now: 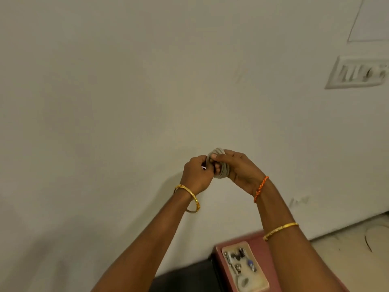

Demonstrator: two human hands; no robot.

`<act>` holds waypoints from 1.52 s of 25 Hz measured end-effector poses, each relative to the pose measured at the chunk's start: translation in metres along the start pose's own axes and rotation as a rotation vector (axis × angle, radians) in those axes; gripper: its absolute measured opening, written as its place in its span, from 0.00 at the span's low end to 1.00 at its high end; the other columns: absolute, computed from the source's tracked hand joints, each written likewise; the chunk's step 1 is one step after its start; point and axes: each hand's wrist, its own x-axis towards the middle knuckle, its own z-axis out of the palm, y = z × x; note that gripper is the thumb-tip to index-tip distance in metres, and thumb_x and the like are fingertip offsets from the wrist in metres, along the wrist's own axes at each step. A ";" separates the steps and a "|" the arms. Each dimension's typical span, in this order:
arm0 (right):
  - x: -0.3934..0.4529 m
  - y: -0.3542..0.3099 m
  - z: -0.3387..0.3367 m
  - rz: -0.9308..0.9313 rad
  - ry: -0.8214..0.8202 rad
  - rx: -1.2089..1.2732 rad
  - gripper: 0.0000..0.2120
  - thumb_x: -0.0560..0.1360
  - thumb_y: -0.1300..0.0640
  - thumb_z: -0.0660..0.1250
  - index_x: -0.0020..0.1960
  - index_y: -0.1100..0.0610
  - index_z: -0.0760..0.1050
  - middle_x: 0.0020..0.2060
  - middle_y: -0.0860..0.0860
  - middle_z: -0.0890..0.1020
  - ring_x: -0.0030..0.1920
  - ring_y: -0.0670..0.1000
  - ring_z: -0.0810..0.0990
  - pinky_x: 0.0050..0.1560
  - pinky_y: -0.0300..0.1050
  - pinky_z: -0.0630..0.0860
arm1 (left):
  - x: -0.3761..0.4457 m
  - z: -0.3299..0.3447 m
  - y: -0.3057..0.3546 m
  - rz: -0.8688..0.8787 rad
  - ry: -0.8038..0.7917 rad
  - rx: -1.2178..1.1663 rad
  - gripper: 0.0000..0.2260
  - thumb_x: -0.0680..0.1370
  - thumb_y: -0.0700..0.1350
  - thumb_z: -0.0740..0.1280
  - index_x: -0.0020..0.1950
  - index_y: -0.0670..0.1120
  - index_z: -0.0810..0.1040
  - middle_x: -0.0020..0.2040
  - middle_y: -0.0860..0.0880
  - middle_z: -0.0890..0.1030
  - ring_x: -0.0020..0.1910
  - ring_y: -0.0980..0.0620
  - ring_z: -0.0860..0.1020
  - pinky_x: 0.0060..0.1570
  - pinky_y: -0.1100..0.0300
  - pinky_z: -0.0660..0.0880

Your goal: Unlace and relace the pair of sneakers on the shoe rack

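A grey shoelace (221,165) is wound into a bundle of several loops, held up in front of a plain wall. My right hand (240,168) grips the bundle, with its thumb pressed on the top loops. My left hand (196,174) pinches the lace at the bundle's left side, where a short white tip shows. Neither sneaker is in view, and the shoe rack is not visible either.
A pale wall (126,91) fills most of the view, with a switch plate (355,73) at the upper right. Below, a pink-topped surface (261,247) carries a cream tray (244,268) of small items. Pale floor (347,253) lies at the lower right.
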 end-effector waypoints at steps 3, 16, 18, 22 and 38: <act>-0.014 0.046 -0.045 0.129 0.121 -0.066 0.10 0.72 0.61 0.70 0.52 0.66 0.79 0.42 0.55 0.82 0.44 0.49 0.81 0.45 0.40 0.79 | 0.001 0.045 -0.035 -0.080 -0.144 0.017 0.09 0.79 0.47 0.64 0.46 0.43 0.81 0.40 0.49 0.80 0.41 0.51 0.78 0.40 0.63 0.74; -0.071 0.391 -0.205 0.837 0.724 -0.104 0.08 0.67 0.65 0.75 0.38 0.60 0.75 0.31 0.50 0.77 0.33 0.48 0.75 0.31 0.33 0.72 | -0.033 0.325 -0.277 -1.049 -0.635 -0.027 0.04 0.78 0.42 0.66 0.48 0.42 0.77 0.37 0.48 0.77 0.25 0.59 0.75 0.24 0.68 0.70; -0.075 0.442 -0.204 0.834 0.786 -0.191 0.05 0.67 0.60 0.76 0.39 0.58 0.81 0.34 0.52 0.81 0.39 0.53 0.78 0.39 0.40 0.74 | -0.036 0.352 -0.313 -1.005 -0.589 0.054 0.07 0.75 0.41 0.69 0.52 0.41 0.77 0.43 0.46 0.78 0.39 0.52 0.77 0.40 0.63 0.76; -0.080 0.511 -0.205 0.900 0.753 -0.711 0.10 0.68 0.53 0.74 0.47 0.55 0.84 0.57 0.56 0.75 0.57 0.60 0.70 0.56 0.51 0.67 | -0.048 0.395 -0.369 -0.930 -0.567 0.262 0.09 0.71 0.42 0.73 0.36 0.47 0.74 0.41 0.44 0.79 0.43 0.48 0.77 0.49 0.56 0.75; -0.098 0.464 -0.241 0.489 0.500 -0.826 0.12 0.69 0.57 0.58 0.39 0.64 0.77 0.34 0.59 0.79 0.38 0.60 0.76 0.41 0.49 0.73 | -0.065 0.379 -0.350 -0.488 -0.677 0.530 0.07 0.78 0.43 0.61 0.52 0.40 0.73 0.43 0.39 0.80 0.44 0.40 0.78 0.41 0.54 0.72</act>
